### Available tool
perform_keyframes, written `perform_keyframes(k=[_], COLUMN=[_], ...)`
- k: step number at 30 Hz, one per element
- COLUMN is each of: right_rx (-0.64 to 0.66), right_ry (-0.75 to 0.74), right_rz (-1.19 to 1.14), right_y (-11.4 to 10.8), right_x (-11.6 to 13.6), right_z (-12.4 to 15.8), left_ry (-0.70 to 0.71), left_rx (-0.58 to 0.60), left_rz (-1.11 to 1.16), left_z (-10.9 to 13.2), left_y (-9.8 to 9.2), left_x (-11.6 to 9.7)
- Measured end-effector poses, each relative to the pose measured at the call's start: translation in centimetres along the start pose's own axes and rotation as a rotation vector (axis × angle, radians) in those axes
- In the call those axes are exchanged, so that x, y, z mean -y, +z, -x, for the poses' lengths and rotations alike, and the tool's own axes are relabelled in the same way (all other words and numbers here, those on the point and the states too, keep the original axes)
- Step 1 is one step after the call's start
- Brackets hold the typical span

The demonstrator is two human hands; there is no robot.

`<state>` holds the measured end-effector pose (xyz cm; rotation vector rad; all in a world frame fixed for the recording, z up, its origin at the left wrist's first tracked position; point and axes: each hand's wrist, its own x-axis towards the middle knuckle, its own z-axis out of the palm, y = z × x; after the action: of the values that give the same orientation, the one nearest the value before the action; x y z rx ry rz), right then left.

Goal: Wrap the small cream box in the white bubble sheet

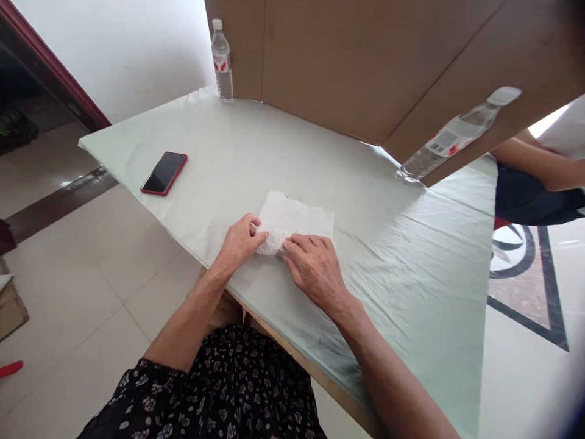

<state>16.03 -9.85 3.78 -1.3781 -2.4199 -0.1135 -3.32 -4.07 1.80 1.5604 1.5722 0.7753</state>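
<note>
A thin white sheet that looks like tissue paper (297, 213) lies on the cloth-covered table (356, 183), close to its near edge. Its far part is flat, while the near side is crumpled or folded over between my hands. My left hand (241, 241) has its fingers curled at the sheet's near left corner, thumb against the crumpled part. Over the near right side, my right hand (317, 265) presses its bent fingers together on the paper, hiding that edge. Whether anything lies under the crumpled part, I cannot tell.
A red-cased phone (164, 173) rests on the table to the left. Behind stands a brown cardboard panel (320, 67), with one water bottle (222, 61) at its left and another water bottle (457, 135) at its right. Another person's arm (539, 161) shows beyond the right end.
</note>
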Motion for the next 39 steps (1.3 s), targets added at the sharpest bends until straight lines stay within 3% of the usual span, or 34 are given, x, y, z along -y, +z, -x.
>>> perform_keyframes(k=[5, 10, 13, 18, 23, 31, 39], right_rx=[-0.011, -0.011, -0.007, -0.006, -0.006, 0.003, 0.011], right_ry=[-0.003, -0.007, -0.006, -0.002, -0.001, -0.007, 0.001], right_rz=[0.004, 0.016, 0.023, 0.02, 0.033, 0.044, -0.04], right_y=[0.0, 0.0, 0.1, 0.1, 0.1, 0.1, -0.3], right_x=[0.0, 0.0, 0.0, 0.0, 0.0, 0.1, -0.1], right_z=[0.0, 0.0, 0.0, 0.0, -0.1, -0.1, 0.0], left_ry=[-0.046, -0.121, -0.104, 0.05, 0.064, 0.004, 0.019], left_rx=[-0.019, 0.167, 0.222, 0.133, 0.022, 0.17, 0.24], left_rz=[0.015, 0.144, 0.173, 0.054, -0.06, 0.244, 0.277], left_z=[0.1, -0.1, -0.4, -0.5, 0.0, 0.3, 0.4], left_y=[-0.1, -0.5, -0.5, 0.0, 0.4, 1.0, 1.9], left_x=[-0.2, -0.5, -0.3, 0.0, -0.8, -2.7, -3.0])
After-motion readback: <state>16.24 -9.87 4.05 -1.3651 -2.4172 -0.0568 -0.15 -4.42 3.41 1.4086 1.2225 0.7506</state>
